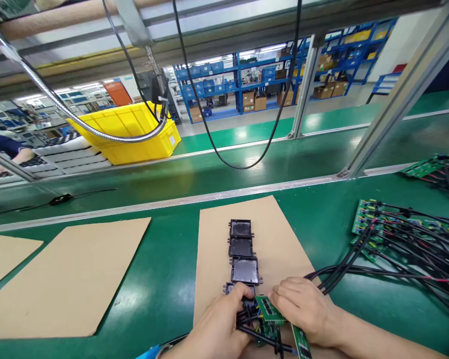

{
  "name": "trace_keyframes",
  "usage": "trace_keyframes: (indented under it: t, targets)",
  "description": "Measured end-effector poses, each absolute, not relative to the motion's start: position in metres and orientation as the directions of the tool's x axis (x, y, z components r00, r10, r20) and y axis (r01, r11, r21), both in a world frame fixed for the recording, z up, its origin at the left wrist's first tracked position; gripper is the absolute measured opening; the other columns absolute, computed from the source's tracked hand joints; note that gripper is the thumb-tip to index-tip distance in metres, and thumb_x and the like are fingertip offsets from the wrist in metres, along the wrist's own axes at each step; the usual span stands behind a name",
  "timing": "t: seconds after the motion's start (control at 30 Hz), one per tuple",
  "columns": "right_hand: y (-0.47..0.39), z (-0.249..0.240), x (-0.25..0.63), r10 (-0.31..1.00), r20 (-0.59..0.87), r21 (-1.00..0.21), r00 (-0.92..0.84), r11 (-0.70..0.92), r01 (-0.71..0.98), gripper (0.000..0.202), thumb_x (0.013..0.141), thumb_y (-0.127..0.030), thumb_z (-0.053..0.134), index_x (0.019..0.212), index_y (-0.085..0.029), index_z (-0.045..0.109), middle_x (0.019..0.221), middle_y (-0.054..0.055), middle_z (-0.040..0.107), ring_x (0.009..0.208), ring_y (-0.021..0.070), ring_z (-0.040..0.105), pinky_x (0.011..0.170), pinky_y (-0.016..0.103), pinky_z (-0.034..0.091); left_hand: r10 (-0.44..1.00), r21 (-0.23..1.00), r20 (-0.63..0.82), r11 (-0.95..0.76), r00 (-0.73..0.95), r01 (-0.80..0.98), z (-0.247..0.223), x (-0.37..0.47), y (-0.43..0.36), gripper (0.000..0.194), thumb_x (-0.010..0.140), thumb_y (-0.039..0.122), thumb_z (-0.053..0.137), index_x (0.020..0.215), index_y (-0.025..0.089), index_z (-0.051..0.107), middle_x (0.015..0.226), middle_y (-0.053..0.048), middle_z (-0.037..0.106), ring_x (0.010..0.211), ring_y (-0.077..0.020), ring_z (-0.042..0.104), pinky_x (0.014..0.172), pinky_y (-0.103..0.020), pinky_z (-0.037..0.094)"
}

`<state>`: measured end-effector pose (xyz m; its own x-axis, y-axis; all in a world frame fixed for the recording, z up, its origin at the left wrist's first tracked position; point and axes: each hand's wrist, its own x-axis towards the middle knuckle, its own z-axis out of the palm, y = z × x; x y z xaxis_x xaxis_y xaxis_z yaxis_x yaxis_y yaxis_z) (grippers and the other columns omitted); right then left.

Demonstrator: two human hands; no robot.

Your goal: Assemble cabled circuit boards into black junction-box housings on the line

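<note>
Several black plastic housings [245, 270] stand in a column on a cardboard sheet [213, 249]. My left hand [224, 319] is closed at the near end of the column, its fingers around black cables [249, 326] and touching the nearest housing. Just right of it, my right hand [303, 306] is closed on a green circuit board [270, 308], with black cables running out behind it to the right. Another green board [301, 343] hangs below my right hand. Parts of the boards and cables are hidden by my fingers.
Green boards with black cables [366, 219] are heaped at the right. Two cardboard sheets [67, 279] lie on the left. A yellow bin [134, 134] stands beyond the metal rail, and a black cable [243, 167] hangs over the bench. A person's arm [22, 155] shows at far left.
</note>
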<state>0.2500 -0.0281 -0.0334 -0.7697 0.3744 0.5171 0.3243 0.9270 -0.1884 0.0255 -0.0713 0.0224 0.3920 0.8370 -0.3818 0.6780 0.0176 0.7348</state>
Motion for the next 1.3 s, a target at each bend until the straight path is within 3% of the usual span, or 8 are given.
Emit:
trace_keyframes:
  t: [0.23,0.47,0.6,0.7,0.87,0.97,1.1,1.3]
  targets:
    - [-0.005,0.025,0.256,0.687,0.156,-0.741,-0.709,0.557,0.376,0.024,0.079,-0.015,0.063,0.101,-0.020,0.055,0.094,0.004,0.060,0.084,0.0156,0.056,0.072,0.024,0.044,0.799,0.521,-0.448,-0.131,0.401,0.844,0.063,0.018,-0.073,0.035,0.096,0.038,0.039,0.125,0.022,0.051,0.101,-0.009,0.070,0.089,-0.0279,0.065,0.075,-0.037,0.048]
    - [0.041,0.059,0.240,0.745,-0.057,-0.853,-0.665,0.310,0.420,0.027,0.086,-0.037,0.061,0.069,-0.017,0.061,0.064,-0.003,0.055,0.062,0.0114,0.049,0.058,0.023,0.035,0.874,0.353,-0.299,-0.273,0.384,0.895,0.094,-0.019,-0.037,0.039,0.099,0.042,0.032,0.117,0.023,0.061,0.096,-0.008,0.071,0.087,-0.0282,0.066,0.077,-0.039,0.047]
    - [0.064,0.048,0.213,0.780,-0.068,-0.821,-0.622,0.311,0.479,0.028,0.085,-0.034,0.059,0.063,-0.017,0.055,0.058,-0.006,0.044,0.057,0.0096,0.039,0.053,0.023,0.027,0.947,0.611,-0.155,-0.132,0.281,0.780,0.071,-0.017,0.003,0.065,0.084,0.030,0.059,0.143,0.020,0.035,0.126,-0.012,0.060,0.082,-0.0204,0.067,0.077,-0.034,0.050]
    - [0.085,0.039,0.206,0.775,-0.083,-0.841,-0.626,0.283,0.461,0.028,0.083,-0.037,0.060,0.065,-0.017,0.056,0.060,-0.005,0.043,0.058,0.0102,0.040,0.054,0.023,0.029,0.949,0.838,-0.095,-0.088,0.301,0.539,0.047,-0.004,0.026,0.044,0.083,0.028,0.060,0.125,0.018,0.053,0.106,-0.006,0.067,0.075,-0.0155,0.063,0.070,-0.027,0.050]
    - [0.111,0.032,0.212,0.797,-0.159,-0.887,-0.583,0.145,0.439,0.027,0.081,-0.034,0.056,0.102,-0.017,0.055,0.063,-0.005,0.053,0.057,0.0134,0.049,0.050,0.023,0.037,0.974,0.808,-0.094,-0.046,0.206,0.587,0.027,0.001,0.041,0.024,0.088,0.039,0.054,0.090,0.017,0.063,0.080,-0.002,0.067,0.071,-0.0163,0.061,0.062,-0.024,0.044]
    - [0.109,0.034,0.199,0.888,0.009,-0.757,-0.459,0.307,0.577,0.015,0.081,-0.016,0.051,0.096,-0.018,0.053,0.071,0.000,0.061,0.065,0.0147,0.056,0.059,0.025,0.041,0.967,0.737,-0.172,0.000,0.188,0.676,0.028,0.001,0.048,0.028,0.089,0.040,0.049,0.077,0.018,0.061,0.069,-0.001,0.065,0.059,-0.0149,0.056,0.054,-0.024,0.038]
    - [0.104,0.038,0.172,0.795,0.158,-0.200,-0.586,0.607,0.770,0.022,0.081,-0.005,0.047,0.095,-0.017,0.060,0.085,0.008,0.066,0.078,0.0206,0.059,0.059,0.028,0.034,0.943,0.715,-0.243,0.015,0.228,0.699,0.035,-0.005,0.067,0.026,0.090,0.036,0.047,0.073,0.019,0.058,0.066,-0.001,0.064,0.058,-0.0154,0.056,0.054,-0.025,0.037]
    - [0.126,0.038,0.178,0.716,0.037,-0.212,-0.697,0.688,0.695,0.025,0.093,-0.028,0.051,0.115,-0.025,0.062,0.083,0.001,0.064,0.071,0.0190,0.061,0.058,0.028,0.034,0.878,0.626,-0.249,-0.177,0.409,0.759,0.038,-0.035,0.105,0.017,0.089,0.032,0.054,0.080,0.020,0.060,0.075,0.000,0.063,0.069,-0.0168,0.056,0.063,-0.027,0.041]
